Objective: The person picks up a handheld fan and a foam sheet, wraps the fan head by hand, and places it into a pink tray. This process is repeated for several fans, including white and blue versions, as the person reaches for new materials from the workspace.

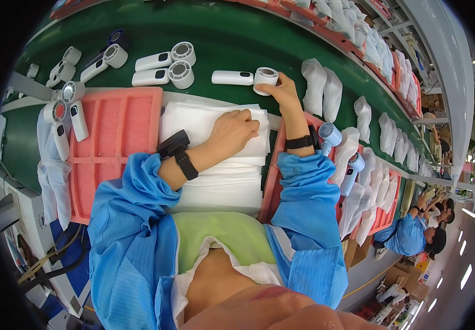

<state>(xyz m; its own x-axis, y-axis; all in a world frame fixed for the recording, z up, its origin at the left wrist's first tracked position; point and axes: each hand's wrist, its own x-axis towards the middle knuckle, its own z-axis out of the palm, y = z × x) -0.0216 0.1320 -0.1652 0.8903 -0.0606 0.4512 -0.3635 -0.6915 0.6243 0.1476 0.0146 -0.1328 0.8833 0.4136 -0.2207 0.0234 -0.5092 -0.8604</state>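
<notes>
A white handheld fan (233, 77) lies on the green belt, its round head to the right. My right hand (285, 91) is closed around that head, thumb at the near side and fingers behind it. My left hand (234, 130) rests on a stack of flat white bags (215, 190) in front of me. Its fingers are curled in at the top of the stack, and whatever is between the fingertips is hidden. Further left on the belt lies a pair of white fans (152, 77), with other fans beyond them.
A pink foam tray (115, 143) with compartments lies to the left, two fans at its edge. Wrapped fans (323, 91) lie right of my right hand. Another pink tray (386, 212) holds several wrapped fans and pale blue ones. Co-workers (413, 231) are at the far right.
</notes>
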